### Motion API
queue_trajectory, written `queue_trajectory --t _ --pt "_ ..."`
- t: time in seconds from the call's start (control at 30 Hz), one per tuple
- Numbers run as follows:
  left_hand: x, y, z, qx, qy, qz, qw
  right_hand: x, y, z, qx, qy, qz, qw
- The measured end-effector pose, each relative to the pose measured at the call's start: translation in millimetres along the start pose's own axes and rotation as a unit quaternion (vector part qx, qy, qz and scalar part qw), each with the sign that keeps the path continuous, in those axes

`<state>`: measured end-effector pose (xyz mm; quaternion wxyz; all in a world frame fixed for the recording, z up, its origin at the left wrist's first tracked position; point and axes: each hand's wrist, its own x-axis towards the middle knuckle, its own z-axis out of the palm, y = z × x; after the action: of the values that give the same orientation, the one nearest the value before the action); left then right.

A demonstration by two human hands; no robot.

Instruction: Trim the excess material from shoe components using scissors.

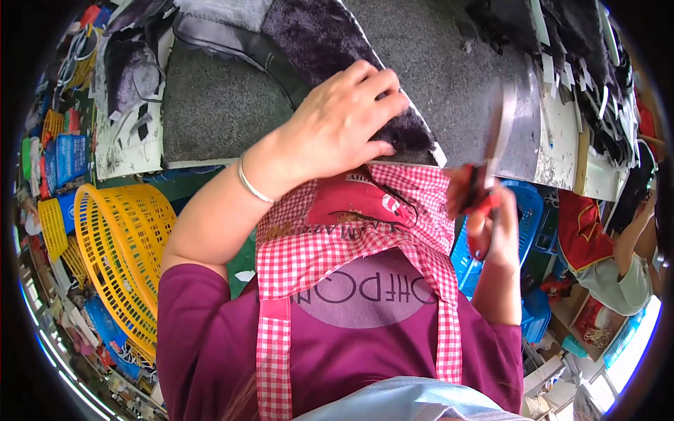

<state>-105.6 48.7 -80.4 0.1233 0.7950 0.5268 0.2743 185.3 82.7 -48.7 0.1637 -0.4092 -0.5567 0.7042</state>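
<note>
A strip of dark purple-black fur with a pale cut edge lies across a grey work mat. My left hand rests on its near end, palm down, with bent fingers apart and the thumb set away from them; a bangle circles the wrist. Off to the right, just past the mat's near edge, my right hand is closed around red-handled scissors. Their blades point away from me, smeared by motion, and stand apart from the fur.
More dark fur pieces hang over the table's right side, and grey ones lie at its left. A yellow plastic basket stands left of me, a blue basket right. At far right, another person's arm shows.
</note>
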Motion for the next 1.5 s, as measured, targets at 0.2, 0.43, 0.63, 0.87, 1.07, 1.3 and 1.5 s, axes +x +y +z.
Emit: queue_trajectory --t 0.2,0.43,0.63,0.87,1.07,1.3,1.5 --pt "6.6 -23.5 1.5 -0.072 0.014 0.035 0.997 -28.1 38.2 11.3 0.011 -0.142 0.092 0.986" --pt "6.1 -21.9 9.5 -0.049 0.064 0.045 0.996 -22.8 45.5 12.8 0.004 -0.173 0.131 0.976" --pt "4.1 -26.2 8.5 -0.083 0.073 0.036 0.993 -26.0 53.2 15.8 0.035 -0.151 0.115 0.981" --pt "-1.7 -20.9 6.6 -0.103 0.047 0.049 0.992 -26.7 65.2 3.2 -0.007 -0.061 0.113 0.992" --pt "-3.2 -15.1 4.5 -0.05 0.056 0.075 0.994 -18.1 13.7 -13.0 -0.372 -0.069 -0.058 0.924" --pt "-4.4 -25.8 -0.7 -0.168 -0.014 0.019 0.986 15.3 -45.3 -9.8 -0.694 0.02 -0.232 0.682" --pt "-3.9 -25.4 1.5 -0.19 -0.01 0.018 0.982 29.0 -42.6 -8.1 -0.701 0.006 -0.209 0.681"
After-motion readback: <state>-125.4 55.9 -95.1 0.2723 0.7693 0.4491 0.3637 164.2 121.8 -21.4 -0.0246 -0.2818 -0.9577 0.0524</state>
